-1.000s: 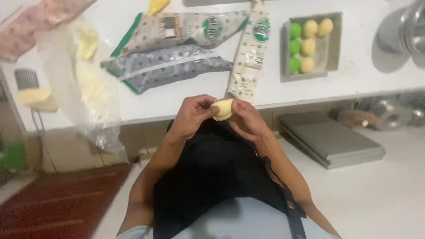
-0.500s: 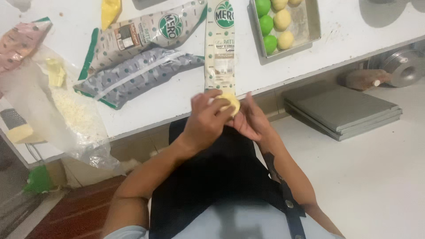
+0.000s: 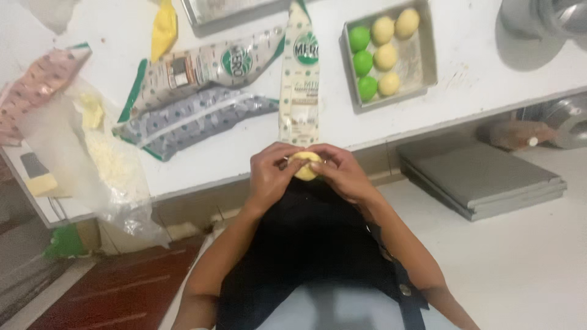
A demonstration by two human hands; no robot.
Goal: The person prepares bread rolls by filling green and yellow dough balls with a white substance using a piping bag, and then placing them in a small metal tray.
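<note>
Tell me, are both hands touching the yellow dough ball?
Touching. The head view shows the left hand and right hand closed around the yellow dough ball.

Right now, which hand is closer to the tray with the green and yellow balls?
The right hand, probably. Both hands pinch the yellow dough ball together, but the tray lies up on the right hand's side of the table, while the left hand sits farther from it.

Both hands, the left hand (image 3: pixel 272 174) and the right hand (image 3: pixel 342 173), meet around a small round yellow dough ball (image 3: pixel 304 165) just below the white table's edge (image 3: pixel 202 183). Beyond them lies a tall paper packet (image 3: pixel 299 85); farther right, a square metal tray (image 3: pixel 426 58) holds green and yellow balls (image 3: pixel 378 55); to the left lie flat foil bags (image 3: pixel 195 116).
</note>
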